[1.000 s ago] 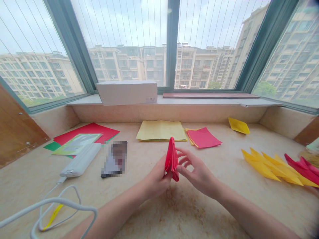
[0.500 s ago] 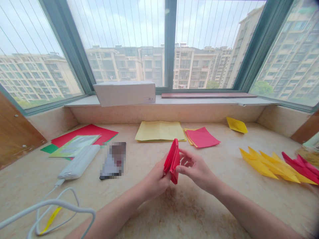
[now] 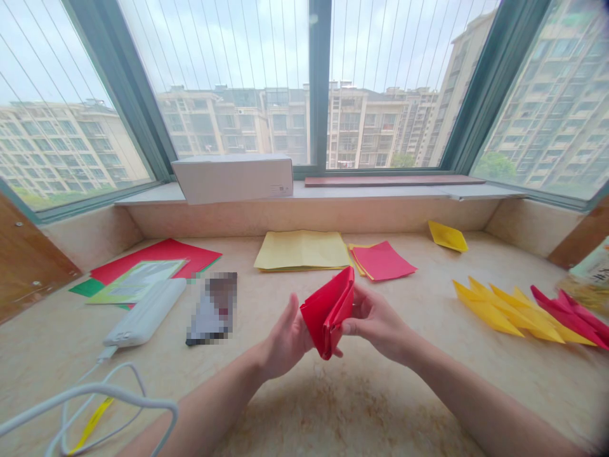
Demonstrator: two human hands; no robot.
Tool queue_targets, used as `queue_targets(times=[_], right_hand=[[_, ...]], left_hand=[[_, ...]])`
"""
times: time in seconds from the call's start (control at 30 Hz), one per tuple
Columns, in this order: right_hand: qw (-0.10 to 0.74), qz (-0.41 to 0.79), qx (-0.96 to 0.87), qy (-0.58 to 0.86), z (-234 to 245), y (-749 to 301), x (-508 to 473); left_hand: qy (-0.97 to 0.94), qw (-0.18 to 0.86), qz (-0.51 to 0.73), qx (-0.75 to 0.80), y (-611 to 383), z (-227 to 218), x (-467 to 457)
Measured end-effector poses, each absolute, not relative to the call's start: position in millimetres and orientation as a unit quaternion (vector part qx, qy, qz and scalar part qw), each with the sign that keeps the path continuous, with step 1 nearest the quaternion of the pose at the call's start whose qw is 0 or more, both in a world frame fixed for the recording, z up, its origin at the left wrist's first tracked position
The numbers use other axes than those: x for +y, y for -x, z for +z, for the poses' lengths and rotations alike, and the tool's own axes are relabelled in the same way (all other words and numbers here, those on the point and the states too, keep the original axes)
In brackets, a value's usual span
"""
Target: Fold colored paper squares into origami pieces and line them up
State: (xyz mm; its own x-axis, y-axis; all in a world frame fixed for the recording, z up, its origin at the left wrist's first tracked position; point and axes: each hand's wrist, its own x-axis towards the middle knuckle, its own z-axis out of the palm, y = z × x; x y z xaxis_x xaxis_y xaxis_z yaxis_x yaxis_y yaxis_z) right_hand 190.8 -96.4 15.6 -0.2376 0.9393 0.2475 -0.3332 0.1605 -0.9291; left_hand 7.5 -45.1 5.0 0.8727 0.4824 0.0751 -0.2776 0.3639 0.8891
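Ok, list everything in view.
folded paper: one, red, between the hands
paper stack: one, pale yellow, back centre
pink sheet: one, pink, right of stack
folded piece: one, yellow, back right
yellow folded pieces: several, yellow, right
red folded pieces: several, red, far right
red sheet, green sheet: one each, back left
printed card: one, green, on red sheet
power bank: one, white, left
cable: one, white, front left
blurred object: one, unclear, centre left
cardboard box: one, white, on windowsill
left hand, right hand: two, on folded paper
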Motion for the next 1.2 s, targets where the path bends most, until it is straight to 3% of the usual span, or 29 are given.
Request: queue_targets(times=[0.93,1.2], right_hand=[[0.468,0.585,-0.570,0.338,18.3,-211.9,-92.2],[0.512,0.540,-0.555,0.372,5.9,-215.7,-84.6]], left_hand=[[-0.612,0.704,0.320,0.167,-6.9,17.4,-36.8],[-0.609,0.705,0.330,0.155,-9.4,11.5,-34.2]])
